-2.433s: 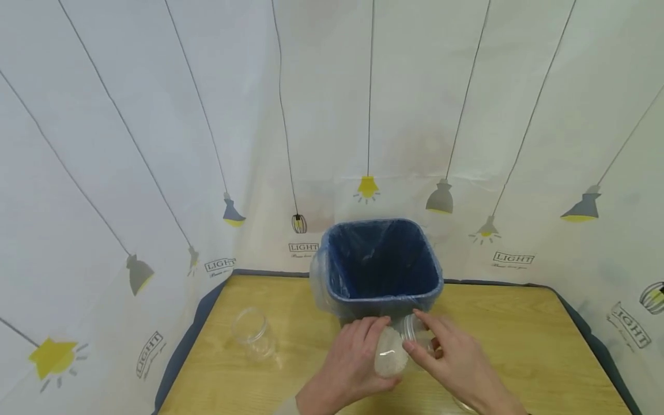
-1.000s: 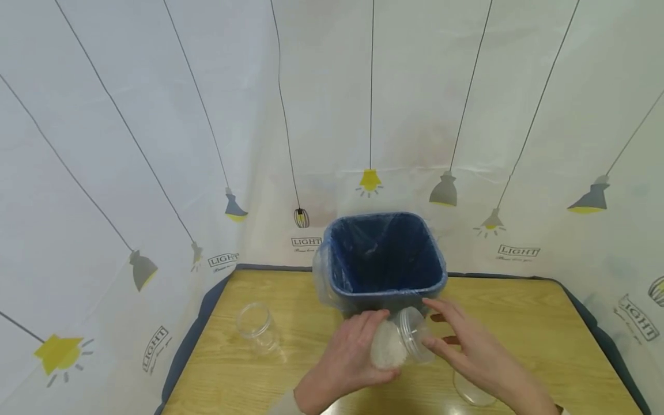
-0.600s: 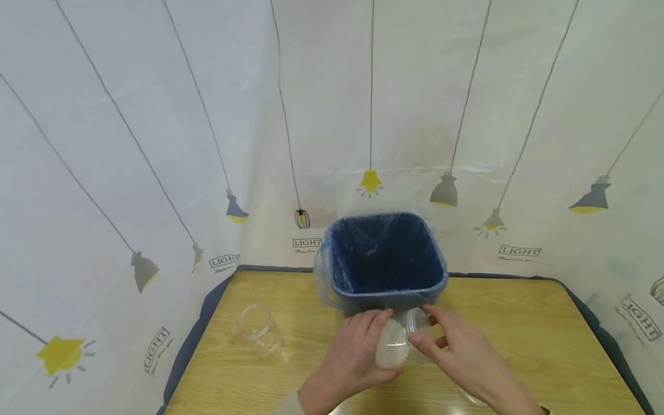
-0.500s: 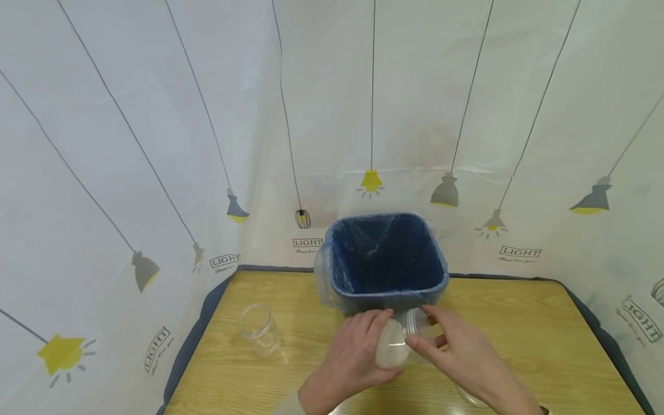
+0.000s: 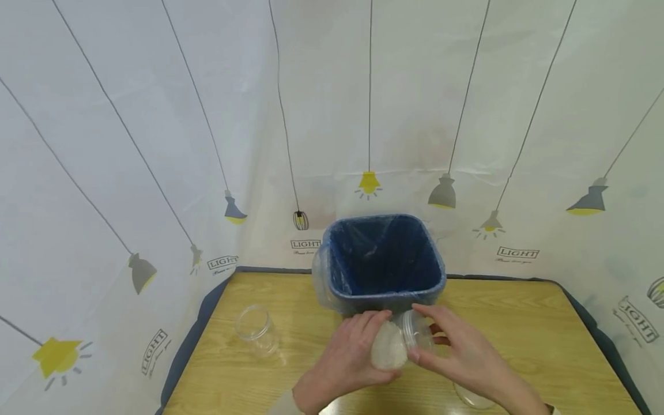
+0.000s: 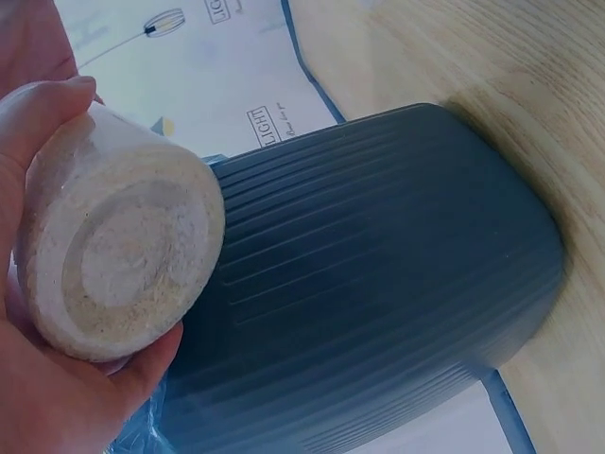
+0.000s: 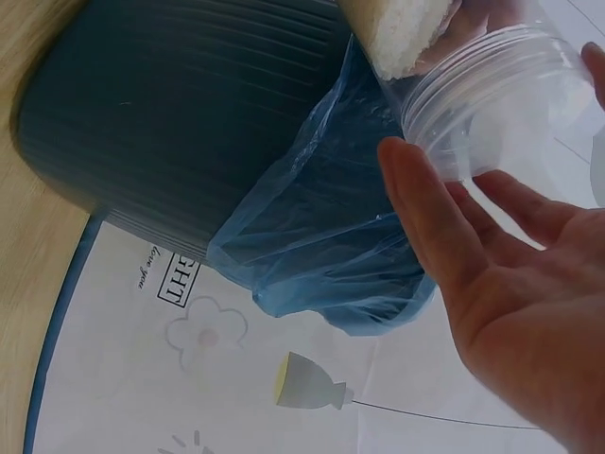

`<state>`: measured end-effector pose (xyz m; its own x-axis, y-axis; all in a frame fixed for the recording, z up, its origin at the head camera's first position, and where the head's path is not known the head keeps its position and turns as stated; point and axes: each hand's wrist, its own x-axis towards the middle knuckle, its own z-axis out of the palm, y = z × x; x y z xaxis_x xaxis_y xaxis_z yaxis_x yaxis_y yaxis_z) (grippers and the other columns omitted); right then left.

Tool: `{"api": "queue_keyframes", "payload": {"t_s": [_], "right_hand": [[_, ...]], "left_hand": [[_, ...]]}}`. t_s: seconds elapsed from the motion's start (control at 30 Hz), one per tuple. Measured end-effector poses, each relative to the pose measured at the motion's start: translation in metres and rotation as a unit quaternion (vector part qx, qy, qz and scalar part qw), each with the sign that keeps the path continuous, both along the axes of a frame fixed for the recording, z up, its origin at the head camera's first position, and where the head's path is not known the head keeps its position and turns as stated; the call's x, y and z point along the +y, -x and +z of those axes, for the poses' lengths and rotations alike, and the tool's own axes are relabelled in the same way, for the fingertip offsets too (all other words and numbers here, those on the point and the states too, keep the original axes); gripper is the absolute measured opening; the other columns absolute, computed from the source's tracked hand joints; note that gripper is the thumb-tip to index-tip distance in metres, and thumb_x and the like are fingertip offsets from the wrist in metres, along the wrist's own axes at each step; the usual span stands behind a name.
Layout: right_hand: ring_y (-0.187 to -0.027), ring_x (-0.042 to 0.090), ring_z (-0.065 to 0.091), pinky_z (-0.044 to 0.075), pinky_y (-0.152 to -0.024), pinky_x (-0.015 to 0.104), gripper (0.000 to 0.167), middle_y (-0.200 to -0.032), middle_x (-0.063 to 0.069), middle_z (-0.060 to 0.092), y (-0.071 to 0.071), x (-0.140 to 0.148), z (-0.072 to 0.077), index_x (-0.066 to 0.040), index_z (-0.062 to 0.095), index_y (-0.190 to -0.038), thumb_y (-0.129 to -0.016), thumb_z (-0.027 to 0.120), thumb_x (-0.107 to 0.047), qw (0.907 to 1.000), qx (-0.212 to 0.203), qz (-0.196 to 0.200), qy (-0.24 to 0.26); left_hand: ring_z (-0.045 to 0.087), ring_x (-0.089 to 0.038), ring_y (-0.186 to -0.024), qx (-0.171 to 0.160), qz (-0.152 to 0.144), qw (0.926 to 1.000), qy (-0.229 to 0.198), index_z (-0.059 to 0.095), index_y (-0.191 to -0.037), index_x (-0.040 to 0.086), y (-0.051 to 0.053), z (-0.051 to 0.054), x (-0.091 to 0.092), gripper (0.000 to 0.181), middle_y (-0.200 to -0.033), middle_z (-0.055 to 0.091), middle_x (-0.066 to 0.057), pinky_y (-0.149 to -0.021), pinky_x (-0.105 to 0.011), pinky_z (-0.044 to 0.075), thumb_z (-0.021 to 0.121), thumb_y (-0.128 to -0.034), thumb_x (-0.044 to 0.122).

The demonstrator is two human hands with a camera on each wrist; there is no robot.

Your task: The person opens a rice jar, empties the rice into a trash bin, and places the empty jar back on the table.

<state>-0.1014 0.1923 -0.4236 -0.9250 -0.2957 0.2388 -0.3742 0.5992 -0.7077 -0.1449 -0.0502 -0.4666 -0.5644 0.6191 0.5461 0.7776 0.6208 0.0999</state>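
Note:
In the head view my left hand (image 5: 339, 360) grips a clear jar (image 5: 389, 347) that is tilted toward my right hand. White grainy stuff fills it; the left wrist view shows the jar's base (image 6: 132, 251) with the thumb and fingers wrapped round its side. A clear ribbed lid (image 5: 417, 331) sits at the jar's mouth. My right hand (image 5: 461, 351) holds this lid between thumb and fingers. Seen from the right wrist, the fingertips touch the rim of the lid (image 7: 510, 109), and the thumb shows only at the frame's edge.
A blue bin (image 5: 386, 296) with a clear liner stands just beyond my hands. A clear open jar (image 5: 255, 331) stands to the left on the wooden table (image 5: 524, 323). Under my right forearm lies a round clear object (image 5: 472, 397), partly covered. Lamp-printed sheeting (image 5: 332, 115) surrounds the table.
My right fingers loosened from the lid about a second ago, then came back round it and turned slightly. My left hand keeps its grip on the jar, which tilts a little.

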Motion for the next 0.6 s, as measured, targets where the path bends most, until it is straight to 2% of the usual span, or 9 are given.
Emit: {"api": "queue_keyframes", "payload": {"t_s": [0.2, 0.33, 0.6], "right_hand": [[-0.117, 0.023, 0.062, 0.059, -0.087, 0.032, 0.071, -0.140, 0.008, 0.058, 0.001, 0.007, -0.001, -0.009, 0.053, -0.147, -0.089, 0.083, -0.035, 0.9977, 0.035, 0.057, 0.013], [-0.124, 0.026, 0.058, 0.058, -0.089, 0.034, 0.075, -0.145, 0.008, 0.056, 0.001, 0.010, -0.001, -0.014, 0.050, -0.150, -0.086, 0.085, -0.034, 0.9942, 0.068, 0.083, -0.007], [-0.139, 0.014, 0.048, 0.053, -0.100, 0.037, 0.086, -0.152, 0.000, 0.053, 0.000, 0.017, -0.002, -0.020, 0.047, -0.154, -0.080, 0.089, -0.034, 0.9817, 0.145, 0.113, -0.051]], "left_hand": [[0.064, -0.017, -0.104, -0.034, -0.007, 0.9992, 0.022, 0.053, -0.142, 0.013, 0.000, 0.004, -0.002, 0.100, -0.123, 0.064, 0.001, -0.087, -0.033, 0.055, 0.092, -0.0625, 0.060], [0.064, -0.016, -0.105, -0.049, -0.015, 0.9982, 0.031, 0.052, -0.143, 0.012, 0.001, 0.005, -0.003, 0.101, -0.125, 0.064, 0.000, -0.088, -0.032, 0.054, 0.092, -0.0631, 0.060], [0.064, -0.015, -0.106, -0.072, -0.022, 0.9965, 0.036, 0.051, -0.144, 0.013, 0.001, 0.007, -0.005, 0.100, -0.126, 0.063, 0.000, -0.089, -0.031, 0.055, 0.091, -0.0653, 0.061]]}}
